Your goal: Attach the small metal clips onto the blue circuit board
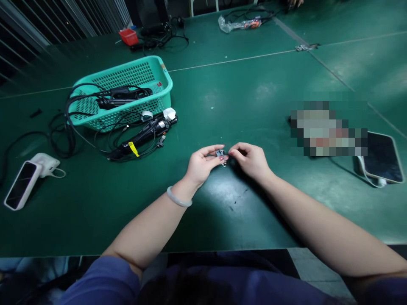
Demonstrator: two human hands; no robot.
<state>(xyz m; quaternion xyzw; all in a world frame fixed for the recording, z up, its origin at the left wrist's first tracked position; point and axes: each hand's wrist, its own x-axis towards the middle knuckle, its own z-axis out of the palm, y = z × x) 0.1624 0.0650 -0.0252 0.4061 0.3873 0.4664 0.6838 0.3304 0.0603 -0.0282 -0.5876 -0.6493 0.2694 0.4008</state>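
Between the thumb and fingers of my left hand (202, 163) is a small grey metallic part (220, 153), too small to identify. It is held just above the green table (203, 212). My right hand (252, 160) is close beside it on the right, thumb and index finger pinched together at the part's edge. Whether those fingertips hold anything is too small to make out. A pale bangle (178, 198) circles my left wrist.
A turquoise basket (165, 87) holding black corded devices stands at the left. Before it lies a black corded tool (140, 137) with a yellow tag. A white device (22, 184) lies far left, a phone (383, 156) at the right. A red tray (129, 37) sits at the back.
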